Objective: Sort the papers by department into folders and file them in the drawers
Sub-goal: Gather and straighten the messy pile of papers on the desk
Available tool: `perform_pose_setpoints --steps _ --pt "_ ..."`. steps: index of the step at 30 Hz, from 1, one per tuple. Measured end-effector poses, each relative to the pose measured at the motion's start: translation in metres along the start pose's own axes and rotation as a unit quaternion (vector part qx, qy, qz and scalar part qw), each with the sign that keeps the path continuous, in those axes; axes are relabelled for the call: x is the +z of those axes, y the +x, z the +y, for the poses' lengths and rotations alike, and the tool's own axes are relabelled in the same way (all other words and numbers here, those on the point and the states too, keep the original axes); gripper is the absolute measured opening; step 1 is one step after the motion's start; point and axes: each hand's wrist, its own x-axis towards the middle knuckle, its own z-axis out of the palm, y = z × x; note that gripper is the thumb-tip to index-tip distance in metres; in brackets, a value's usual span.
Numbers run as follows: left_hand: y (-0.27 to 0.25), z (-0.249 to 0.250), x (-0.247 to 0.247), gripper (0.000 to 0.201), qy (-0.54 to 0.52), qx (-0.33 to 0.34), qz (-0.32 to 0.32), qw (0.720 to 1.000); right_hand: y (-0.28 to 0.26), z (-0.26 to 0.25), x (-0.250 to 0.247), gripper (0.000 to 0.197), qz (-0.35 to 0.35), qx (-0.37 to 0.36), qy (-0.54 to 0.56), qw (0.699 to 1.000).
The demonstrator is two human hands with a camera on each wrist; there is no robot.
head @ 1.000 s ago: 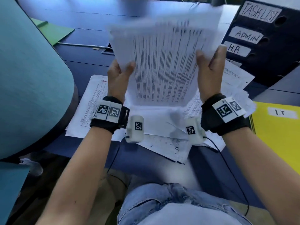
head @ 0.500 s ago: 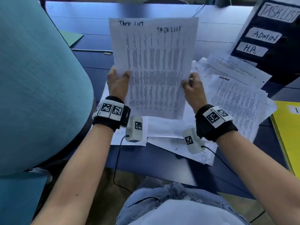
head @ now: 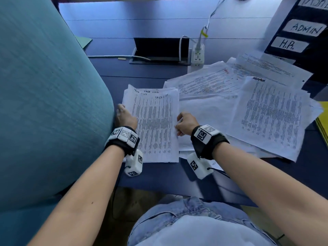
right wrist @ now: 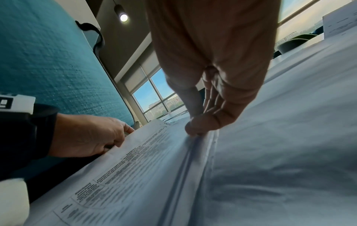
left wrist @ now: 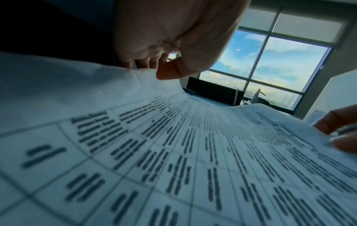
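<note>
A stack of task-list sheets point(head: 156, 125) lies flat on the blue tabletop point(head: 159, 18). The left hand point(head: 125, 118) pinches its left edge between thumb and fingers; the right hand point(head: 185, 124) pinches its right edge with curled fingers point(right wrist: 201, 126). Loose papers point(head: 266, 110) spread to the right, touching the stack. Black drawers point(head: 305, 32) labelled ADMIN and H.R. stand beyond, a yellow folder point(head: 323, 121) at the edge. Windows point(left wrist: 270, 61) show sky.

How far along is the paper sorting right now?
Done: a task list stack sits squared on the desk. In hand: the left hand and right hand hold its edges. Left: the loose papers need sorting, and nothing is in the yellow folder or labelled drawers.
</note>
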Motion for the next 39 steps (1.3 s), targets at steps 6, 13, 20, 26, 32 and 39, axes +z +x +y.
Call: perform_pose_setpoints --steps 6,13,20,26,32,39 --pt "0.002 -0.017 0.014 0.081 0.088 -0.017 -0.079 0.993 0.003 0.003 0.006 0.026 0.015 0.010 0.032 0.999" --pt "-0.009 0.031 0.029 0.083 0.129 0.106 -0.167 0.972 -0.004 0.020 -0.062 0.040 0.234 0.038 -0.089 0.967" --pt "-0.028 0.060 0.066 0.079 0.154 0.157 -0.300 0.928 -0.012 0.066 -0.105 0.091 0.213 0.195 -0.154 0.945" --pt "-0.030 0.058 0.076 0.077 0.158 0.154 -0.319 0.922 -0.009 0.083 -0.106 0.048 0.321 0.148 -0.181 0.918" --pt "-0.026 0.059 0.072 0.064 0.073 0.143 -0.357 0.920 -0.013 0.038 -0.089 0.026 0.203 0.024 -0.117 0.972" --pt "-0.010 0.081 0.050 0.035 -0.220 -0.028 -0.389 0.894 -0.031 -0.001 -0.025 0.008 -0.011 -0.078 -0.064 0.995"
